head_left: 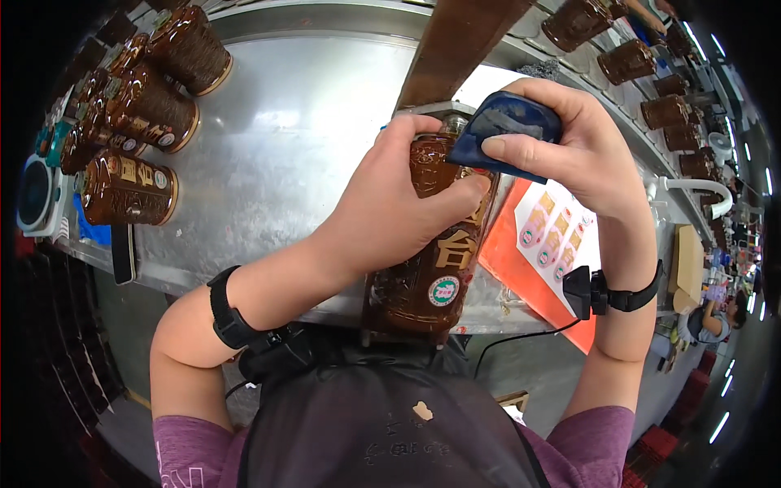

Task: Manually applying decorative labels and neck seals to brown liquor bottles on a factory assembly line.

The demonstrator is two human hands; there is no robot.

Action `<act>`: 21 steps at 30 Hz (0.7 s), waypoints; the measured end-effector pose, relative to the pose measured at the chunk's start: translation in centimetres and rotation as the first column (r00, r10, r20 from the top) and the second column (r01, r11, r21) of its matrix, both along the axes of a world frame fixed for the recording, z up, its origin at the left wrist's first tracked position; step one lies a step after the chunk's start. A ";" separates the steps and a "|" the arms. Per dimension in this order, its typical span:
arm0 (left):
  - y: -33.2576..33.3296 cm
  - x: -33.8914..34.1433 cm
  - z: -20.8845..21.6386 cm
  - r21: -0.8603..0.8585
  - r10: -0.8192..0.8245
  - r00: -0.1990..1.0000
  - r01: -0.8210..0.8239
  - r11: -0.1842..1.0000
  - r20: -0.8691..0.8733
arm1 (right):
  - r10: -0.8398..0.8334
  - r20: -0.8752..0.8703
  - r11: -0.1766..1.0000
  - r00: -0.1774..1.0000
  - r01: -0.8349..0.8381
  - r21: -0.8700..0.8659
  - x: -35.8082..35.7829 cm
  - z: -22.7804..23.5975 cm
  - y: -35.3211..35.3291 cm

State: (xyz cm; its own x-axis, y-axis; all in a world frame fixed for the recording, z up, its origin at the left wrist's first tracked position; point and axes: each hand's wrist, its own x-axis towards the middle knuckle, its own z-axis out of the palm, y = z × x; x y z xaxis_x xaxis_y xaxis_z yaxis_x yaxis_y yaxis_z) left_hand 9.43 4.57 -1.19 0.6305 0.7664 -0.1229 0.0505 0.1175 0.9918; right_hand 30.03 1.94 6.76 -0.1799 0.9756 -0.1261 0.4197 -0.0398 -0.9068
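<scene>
A large brown glass jar [411, 297] with gold characters and a round green-and-white label lies in front of me, its neck end pointing away. My left hand [394, 199] is wrapped round its upper part, thumb across the labelled side. In my right hand [590, 142] is a dark blue, worn, flat pad [496, 122], pinched between thumb and fingers. The pad's lower edge is over the jar's shoulder; whether it touches the glass I cannot tell. A white sheet of stickers [557, 232] rests on an orange sheet [508, 252] to the right of the jar.
Several similar brown jars [130, 189] stand at the left of the metal table [285, 106]. A brown beam [455, 49] rises beyond my jar. More jars [626, 63] line a conveyor at the far right. A curved white pipe [708, 189] is at the right, near a cardboard box [687, 264].
</scene>
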 end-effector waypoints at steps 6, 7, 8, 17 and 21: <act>-0.1 -0.1 -0.2 0.054 -0.007 0.998 0.011 0.998 -0.064 | -0.115 -0.036 0.993 0.993 0.115 0.011 -0.6 -1.1 0.2; -0.1 -0.1 -0.2 0.037 -0.010 0.998 0.013 0.999 -0.060 | -0.106 -0.040 0.994 0.994 0.107 0.021 -0.6 -1.1 0.2; -0.1 -0.1 -0.1 0.036 -0.015 0.998 0.017 0.999 -0.056 | -0.131 -0.038 0.991 0.991 0.132 0.024 -0.6 -1.2 0.1; 0.2 -1.4 -0.1 -0.111 -0.114 0.991 0.121 0.986 0.072 | -0.137 -0.160 0.989 0.978 0.143 0.025 -0.2 -1.3 -2.2; 0.1 -1.6 -0.4 -0.015 -0.166 0.983 0.168 0.986 0.072 | -0.188 -0.109 0.978 0.976 0.196 0.072 -0.4 -1.7 -2.7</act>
